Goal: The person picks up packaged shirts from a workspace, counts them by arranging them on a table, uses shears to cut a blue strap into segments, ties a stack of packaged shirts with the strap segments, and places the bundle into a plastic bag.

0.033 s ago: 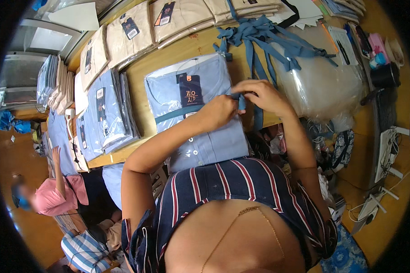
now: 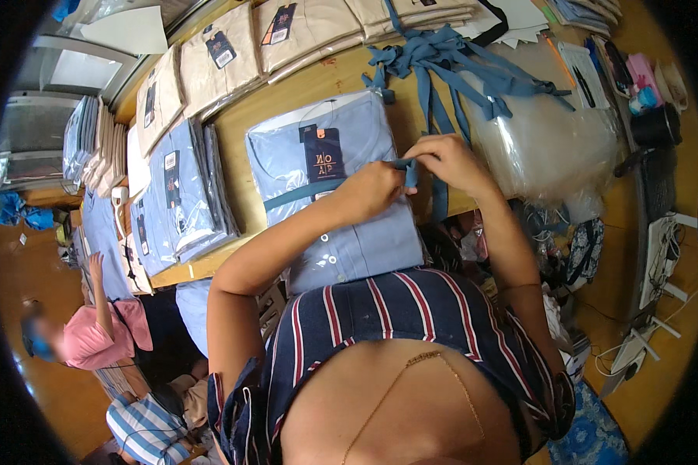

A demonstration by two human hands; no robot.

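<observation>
Compared with the earlier view, the right hand [image 2: 454, 164] has shifted slightly: its fingers, previously arched apart over the knot area, are now drawn closer together beside the blue strip [image 2: 302, 192]. The left hand [image 2: 374, 191] remains in place, fingers curled closed on the strip. I cannot tell whether the right fingers pinch the strip or only touch it. The strip crosses a packaged blue shirt [image 2: 368, 252], located at the centre of the frame, partly on the tabletop [image 2: 318, 75] and extending to the wearer's striped top [image 2: 380, 310]. The yellow tabletop carries beige packaged garments [image 2: 223, 66] along its far edge, packaged blue shirts [image 2: 186, 174] at left of centre, a heap of loose blue strips [image 2: 450, 58] at the upper right and clear plastic bags [image 2: 547, 159] below that heap. At lower left, a co-worker in pink [image 2: 93, 333] raises one arm; a second person in blue-and-white stripes [image 2: 143, 428] appears nearer the lower edge. The left forearm covers part of the shirt and strip. The underside of the shirt is hidden, and the dark fisheye border cuts off the outer room.
</observation>
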